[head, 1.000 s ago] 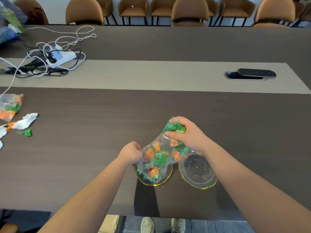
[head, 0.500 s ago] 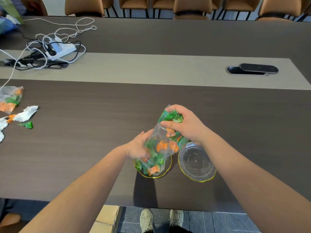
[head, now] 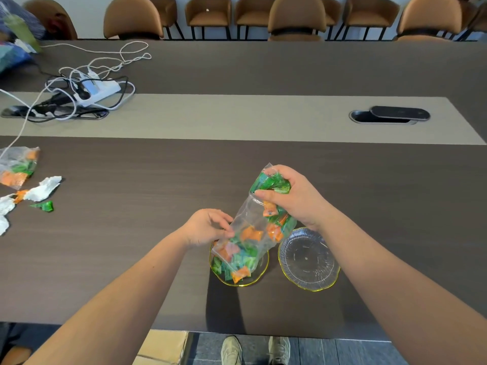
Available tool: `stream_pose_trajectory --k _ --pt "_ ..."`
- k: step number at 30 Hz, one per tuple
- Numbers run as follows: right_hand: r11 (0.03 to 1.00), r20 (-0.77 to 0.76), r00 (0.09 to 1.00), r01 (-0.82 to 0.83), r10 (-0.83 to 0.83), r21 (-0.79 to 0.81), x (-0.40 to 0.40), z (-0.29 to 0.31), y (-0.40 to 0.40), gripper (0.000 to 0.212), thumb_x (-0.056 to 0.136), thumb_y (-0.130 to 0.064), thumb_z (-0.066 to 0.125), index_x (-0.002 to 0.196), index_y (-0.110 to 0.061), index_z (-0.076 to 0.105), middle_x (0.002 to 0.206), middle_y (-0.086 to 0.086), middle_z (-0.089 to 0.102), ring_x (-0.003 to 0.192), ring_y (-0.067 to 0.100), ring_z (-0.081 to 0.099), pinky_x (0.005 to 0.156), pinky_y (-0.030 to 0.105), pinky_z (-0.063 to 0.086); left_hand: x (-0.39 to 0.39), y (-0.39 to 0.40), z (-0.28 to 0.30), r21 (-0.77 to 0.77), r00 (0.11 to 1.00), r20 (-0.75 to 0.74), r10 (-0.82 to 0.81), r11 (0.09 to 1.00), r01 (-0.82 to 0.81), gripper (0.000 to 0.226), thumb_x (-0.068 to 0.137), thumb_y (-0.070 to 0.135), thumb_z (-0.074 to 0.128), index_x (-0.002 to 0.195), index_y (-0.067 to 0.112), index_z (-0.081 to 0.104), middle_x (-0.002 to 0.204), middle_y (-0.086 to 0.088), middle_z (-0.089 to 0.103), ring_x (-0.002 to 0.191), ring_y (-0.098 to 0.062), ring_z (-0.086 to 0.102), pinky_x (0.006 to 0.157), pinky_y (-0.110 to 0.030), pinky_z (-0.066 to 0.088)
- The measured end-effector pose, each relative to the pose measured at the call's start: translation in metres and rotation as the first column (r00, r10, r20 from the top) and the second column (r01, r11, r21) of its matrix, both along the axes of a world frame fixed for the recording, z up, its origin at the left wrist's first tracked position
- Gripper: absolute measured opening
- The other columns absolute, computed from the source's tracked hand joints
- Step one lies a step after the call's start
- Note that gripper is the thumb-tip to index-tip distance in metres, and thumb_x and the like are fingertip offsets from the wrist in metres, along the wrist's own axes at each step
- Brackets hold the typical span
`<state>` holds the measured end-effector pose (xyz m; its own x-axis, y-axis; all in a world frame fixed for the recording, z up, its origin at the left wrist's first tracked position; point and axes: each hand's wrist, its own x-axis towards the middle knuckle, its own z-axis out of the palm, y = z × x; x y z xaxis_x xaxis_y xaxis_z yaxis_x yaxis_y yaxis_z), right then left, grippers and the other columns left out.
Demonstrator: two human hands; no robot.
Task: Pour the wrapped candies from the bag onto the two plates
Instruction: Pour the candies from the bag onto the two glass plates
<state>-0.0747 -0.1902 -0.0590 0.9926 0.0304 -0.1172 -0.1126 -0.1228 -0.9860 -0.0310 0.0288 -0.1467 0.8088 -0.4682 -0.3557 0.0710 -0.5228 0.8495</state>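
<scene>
Against a second ago, we find the crinkled plastic bag (head: 247,219) of orange and green wrapped candies (head: 252,234) slanted steeper, its low end over the left plate (head: 245,284), ribbed glass with a yellow rim. The right hand (head: 292,197) has its grip curled round the bunched top; the left hand (head: 207,227) pinches the bag's side.

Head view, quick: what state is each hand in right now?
Left hand: pinches the candy bag at its lower side.
Right hand: grips the bag's bunched upper end.
</scene>
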Motion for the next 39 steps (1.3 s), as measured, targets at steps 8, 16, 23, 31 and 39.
stream_pose_trajectory --k 8,16,23,31,39 --pt "0.997 -0.002 0.997 0.072 -0.072 0.006 0.000 -0.002 -0.019 0.026 0.077 -0.015 0.076 0.093 -0.028 0.060 0.081 -0.002 0.064 0.071 0.014 0.061 0.071 0.032 0.055 0.010 0.001 0.020 0.017 0.997 -0.022 0.081 0.997 -0.080 0.011 0.066 0.011 0.082 0.074 0.007 0.076 0.091 -0.004 0.076 0.084 -0.013 0.067 0.088 -0.025 0.049" --pt "0.984 -0.082 0.985 0.159 -0.152 0.083 -0.004 -0.010 -0.048 0.025 0.075 -0.018 0.077 0.095 -0.027 0.063 0.089 0.000 0.068 0.079 0.018 0.065 0.077 0.041 0.057 0.008 -0.024 0.038 0.061 0.994 -0.004 0.106 0.993 -0.106 0.006 0.067 0.012 0.081 0.072 0.013 0.077 0.066 0.010 0.073 0.078 -0.013 0.067 0.084 -0.027 0.053" --pt "0.920 -0.168 0.944 0.318 -0.285 0.227 -0.017 -0.024 -0.081 0.020 0.078 -0.011 0.073 0.092 -0.021 0.064 0.083 0.001 0.064 0.075 0.016 0.060 0.074 0.035 0.052 0.011 -0.052 0.052 0.036 0.999 0.014 0.034 0.999 -0.035 0.016 0.068 0.013 0.081 0.061 0.026 0.073 0.053 0.015 0.068 0.056 0.006 0.058 0.068 -0.014 0.050" --pt "0.824 -0.217 0.870 0.490 -0.442 0.285 -0.045 -0.027 -0.139 0.020 0.082 -0.008 0.069 0.097 -0.016 0.060 0.077 0.000 0.067 0.063 0.007 0.067 0.059 0.027 0.054 0.015 -0.118 0.064 0.024 0.995 0.053 -0.082 0.996 0.081 0.018 0.068 0.016 0.081 0.058 0.029 0.073 0.055 0.013 0.068 0.057 -0.001 0.057 0.060 -0.017 0.048" --pt "0.840 -0.180 0.852 0.518 -0.491 0.163 -0.067 -0.020 -0.192 0.019 0.079 -0.011 0.072 0.095 -0.017 0.063 0.086 0.008 0.067 0.080 0.026 0.064 0.077 0.045 0.055 0.002 -0.179 0.053 0.057 0.975 0.025 -0.220 0.974 0.218 0.007 0.068 0.015 0.081 0.073 0.015 0.076 0.052 0.016 0.065 0.048 0.011 0.054 0.054 -0.006 0.044"
